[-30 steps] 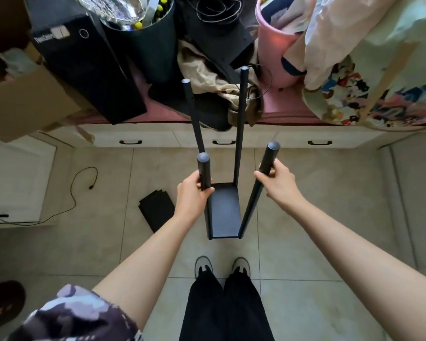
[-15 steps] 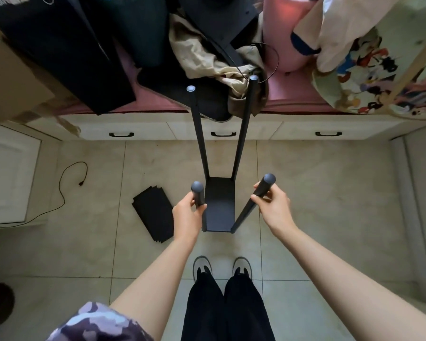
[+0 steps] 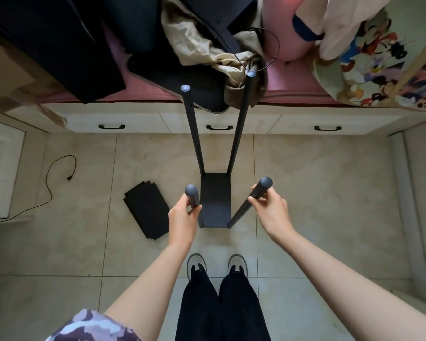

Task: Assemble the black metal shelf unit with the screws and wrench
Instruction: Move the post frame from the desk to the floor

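Note:
The black metal shelf unit (image 3: 215, 200) stands on the tiled floor in front of my feet: one low black shelf panel with four tall round posts rising toward me. My left hand (image 3: 183, 217) grips the near left post just under its capped top. My right hand (image 3: 271, 207) grips the near right post near its top. The two far posts stand free, their grey caps up near the bed edge. A stack of black shelf panels (image 3: 146, 212) lies flat on the floor to the left of the unit. No screws or wrench are visible.
A low bed with white drawers (image 3: 219, 121) and a pink cover runs across the far side, piled with dark boxes, cloth and a pink bin. A black cable (image 3: 59, 173) trails on the floor at left beside a white cabinet. My shoes (image 3: 217, 264) stand just behind the unit.
The unit has come down and sits lower in view, with its base on the floor. Both hands keep their grip on the near posts, and the view has tilted further downward.

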### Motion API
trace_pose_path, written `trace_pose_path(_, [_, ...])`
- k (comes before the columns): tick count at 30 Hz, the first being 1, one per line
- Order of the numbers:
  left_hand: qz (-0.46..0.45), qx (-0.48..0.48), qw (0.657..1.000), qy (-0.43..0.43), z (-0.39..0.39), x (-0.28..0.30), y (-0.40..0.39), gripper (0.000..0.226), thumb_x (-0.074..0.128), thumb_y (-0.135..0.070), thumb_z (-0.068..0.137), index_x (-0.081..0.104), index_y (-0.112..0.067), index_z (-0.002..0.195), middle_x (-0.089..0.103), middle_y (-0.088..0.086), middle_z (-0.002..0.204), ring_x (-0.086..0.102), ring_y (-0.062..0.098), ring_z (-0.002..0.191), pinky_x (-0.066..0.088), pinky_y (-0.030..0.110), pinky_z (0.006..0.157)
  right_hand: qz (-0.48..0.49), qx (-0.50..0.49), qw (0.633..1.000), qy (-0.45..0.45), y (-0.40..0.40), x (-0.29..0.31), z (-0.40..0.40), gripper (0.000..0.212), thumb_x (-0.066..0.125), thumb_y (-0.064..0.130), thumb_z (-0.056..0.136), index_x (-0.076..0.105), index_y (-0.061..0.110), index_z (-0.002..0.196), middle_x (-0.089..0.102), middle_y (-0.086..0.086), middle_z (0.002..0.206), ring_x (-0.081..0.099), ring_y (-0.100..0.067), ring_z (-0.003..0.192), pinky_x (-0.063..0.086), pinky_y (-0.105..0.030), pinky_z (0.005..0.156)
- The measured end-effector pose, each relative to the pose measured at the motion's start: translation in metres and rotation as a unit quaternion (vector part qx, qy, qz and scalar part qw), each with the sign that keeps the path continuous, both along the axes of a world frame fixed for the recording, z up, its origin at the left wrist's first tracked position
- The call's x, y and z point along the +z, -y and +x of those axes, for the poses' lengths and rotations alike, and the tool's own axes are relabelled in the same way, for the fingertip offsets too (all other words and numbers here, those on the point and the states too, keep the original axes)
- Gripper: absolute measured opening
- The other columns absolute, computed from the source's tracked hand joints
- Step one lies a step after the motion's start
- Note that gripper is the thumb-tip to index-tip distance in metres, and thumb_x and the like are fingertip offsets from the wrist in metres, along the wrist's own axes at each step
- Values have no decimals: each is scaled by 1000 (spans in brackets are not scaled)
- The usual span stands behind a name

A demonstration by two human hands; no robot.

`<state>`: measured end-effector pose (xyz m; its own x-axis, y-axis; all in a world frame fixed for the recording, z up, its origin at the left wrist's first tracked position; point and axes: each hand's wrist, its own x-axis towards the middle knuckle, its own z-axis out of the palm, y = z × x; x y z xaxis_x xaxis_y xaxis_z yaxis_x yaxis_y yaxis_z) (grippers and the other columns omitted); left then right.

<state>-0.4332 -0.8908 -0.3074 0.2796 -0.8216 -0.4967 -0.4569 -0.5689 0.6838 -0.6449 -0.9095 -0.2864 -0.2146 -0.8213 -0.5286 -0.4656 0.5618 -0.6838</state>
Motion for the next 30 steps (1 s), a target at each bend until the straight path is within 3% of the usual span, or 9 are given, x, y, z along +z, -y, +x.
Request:
trace_pose_path(3, [12,-19,1000,-21,1,5,-8,32,65,-20,97,60,-17,129,61,-13,93,56,1,85,39,5,70,12,15,1000,-9,-11,0,-1,14,59,25,96,56,26,110,65,0,90,55,-4,71,41,-13,56])
trace_pose_path(7, [-4,-32,997,-66,1,15,-25,46,68,-20,96,55,-31,138,64,-14,118,60,4,110,39,-1,84,24,9,1000,0,-29,3,-8,22,60,20,96,55,25,117,64,-3,91,56,-8,73,41,-8,54])
trace_pose_path(11, [-2,-65,997,-32,-1,18,-35,47,69,-13,94,57,-23,139,66,-4,125,61,15,116,47,28,103,44,-2,999,10,-48,0,-14,27,63,18,95,58,23,121,66,-5,104,63,-11,89,41,-5,62])
trace_pose_path(12, [8,-63,997,-31,-1,19,-42,48,68,-11,95,57,-22,140,66,-2,127,61,16,117,46,29,105,54,-2,998,15,-56,0,-14,29,63,19,95,58,23,123,65,-5,107,62,-13,93,41,-9,67])
trace_pose_path(16, [40,-60,997,-23,3,13,-86,52,67,-4,94,56,-23,141,63,-8,121,56,6,111,33,-5,86,97,19,995,11,-100,-4,-5,35,62,22,96,56,25,130,62,-6,116,57,-18,100,40,-23,82])
trace_pose_path(18, [46,-62,997,-24,4,9,-94,54,67,0,93,56,-22,142,60,-12,119,54,4,110,30,-10,78,101,17,995,15,-106,-5,-4,36,61,23,96,55,25,132,61,-5,118,54,-17,103,40,-24,84])
trace_pose_path(22, [67,-58,996,-21,7,-1,-94,56,64,5,93,55,-21,143,61,-9,115,55,7,107,32,-8,74,124,32,991,28,-105,-9,-1,39,59,24,98,51,26,136,60,1,120,51,-13,103,37,-22,86])
trace_pose_path(27, [68,-46,996,-27,-2,-6,-85,53,61,2,97,56,-23,142,63,-4,117,55,8,107,30,1,85,136,27,990,20,-104,-11,-2,42,56,25,99,46,23,140,59,-5,128,53,-18,110,37,-24,86])
trace_pose_path(30, [74,-47,996,-26,-6,-7,-80,53,60,1,98,53,-24,144,62,-1,118,54,11,105,29,4,85,134,24,991,7,-100,-9,-6,42,56,25,99,46,22,140,59,-7,130,53,-17,104,39,-24,81])
